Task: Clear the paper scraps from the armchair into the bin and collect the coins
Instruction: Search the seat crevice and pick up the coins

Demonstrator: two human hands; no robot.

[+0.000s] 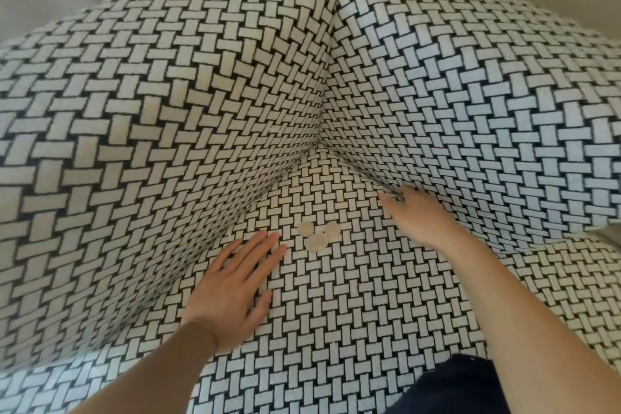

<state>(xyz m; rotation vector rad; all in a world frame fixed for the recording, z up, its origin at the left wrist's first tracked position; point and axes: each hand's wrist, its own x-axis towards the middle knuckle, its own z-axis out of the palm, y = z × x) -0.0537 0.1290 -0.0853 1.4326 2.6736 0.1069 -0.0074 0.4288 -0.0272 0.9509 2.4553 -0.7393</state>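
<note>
Three pale coins (317,235) lie close together on the seat of the black-and-white basket-weave armchair (336,296), near its back corner. My left hand (235,289) rests flat on the seat just left of the coins, fingers spread, holding nothing. My right hand (418,218) lies to the right of the coins, with its fingertips pushed into the crease between the seat and the right armrest. Whether those fingers hold anything is hidden by the crease. A tiny pale scrap (229,234) sits at the left crease. No bin is in view.
The armchair's left side panel (134,131) and right armrest (470,104) rise steeply around the seat, meeting at a corner. Beige floor or wall shows beyond the top edges. Dark clothing (453,386) shows at the bottom edge.
</note>
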